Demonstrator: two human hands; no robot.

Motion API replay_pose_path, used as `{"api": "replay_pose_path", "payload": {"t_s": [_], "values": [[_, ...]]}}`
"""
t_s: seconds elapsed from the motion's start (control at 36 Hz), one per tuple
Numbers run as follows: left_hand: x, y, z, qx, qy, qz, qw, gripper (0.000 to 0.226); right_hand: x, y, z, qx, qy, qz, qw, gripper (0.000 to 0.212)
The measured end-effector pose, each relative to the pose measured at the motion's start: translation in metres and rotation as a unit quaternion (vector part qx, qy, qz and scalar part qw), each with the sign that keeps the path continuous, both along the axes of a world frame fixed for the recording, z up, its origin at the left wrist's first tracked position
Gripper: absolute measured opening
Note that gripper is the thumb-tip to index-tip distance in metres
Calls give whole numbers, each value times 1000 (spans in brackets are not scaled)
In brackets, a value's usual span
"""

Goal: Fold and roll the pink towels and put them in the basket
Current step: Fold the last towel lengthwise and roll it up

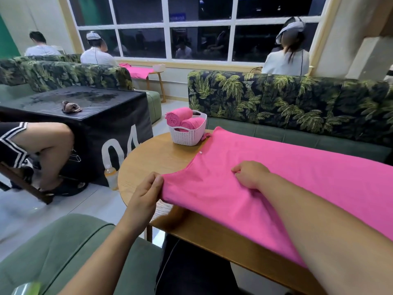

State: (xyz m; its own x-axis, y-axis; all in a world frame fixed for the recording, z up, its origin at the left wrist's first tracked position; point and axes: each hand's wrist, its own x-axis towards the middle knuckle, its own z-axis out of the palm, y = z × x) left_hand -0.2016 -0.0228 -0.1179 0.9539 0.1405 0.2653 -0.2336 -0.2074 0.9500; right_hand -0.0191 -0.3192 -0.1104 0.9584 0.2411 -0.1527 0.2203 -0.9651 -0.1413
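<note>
Closest to us, beside our left forearm, sits a soft green upholstered seat (70, 241). Our left hand (146, 191) pinches the near left corner of a wide bright pink towel (297, 177) between thumb and fingers, holding that corner just off the tabletop. Our right hand (248, 175) lies on top of the pink towel a little further in — its fingers are curled down into the cloth, clutching a small fold of it. The pink towel is spread flat across a light wooden table (153, 158) with a rounded end, its near edge hanging over the table's side towards us. Just beside the towel's far left corner, a white woven plastic basket (188, 138) stands on that rounded end, and two rolled pink towels (177, 119) lie side by side in it, spiral ends facing us. Beyond the table runs a sofa (287, 99) with a dark palm-leaf print back. Off to the left stands a black-covered table (95, 116) marked 04 — a clear bottle of orange liquid (110, 175) at its foot. Furthest off, a white-framed window (200, 24) shows dark panes.
</note>
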Motion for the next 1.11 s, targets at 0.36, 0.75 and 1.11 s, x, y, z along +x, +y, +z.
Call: {"api": "replay_pose_path", "payload": {"t_s": [0.36, 0.75, 1.11], "values": [[5, 1, -13, 231, 136, 86, 960, 22, -7, 0, -12, -16, -19, 15, 1000, 62], [69, -3, 9, 237, 258, 70, 934, 35, -41, -31, -48, 107, -111, -91, 984, 61], [68, -20, -14, 407, 184, 114, 888, 20, -58, -36, -45, 45, -45, -47, 997, 73]]}}
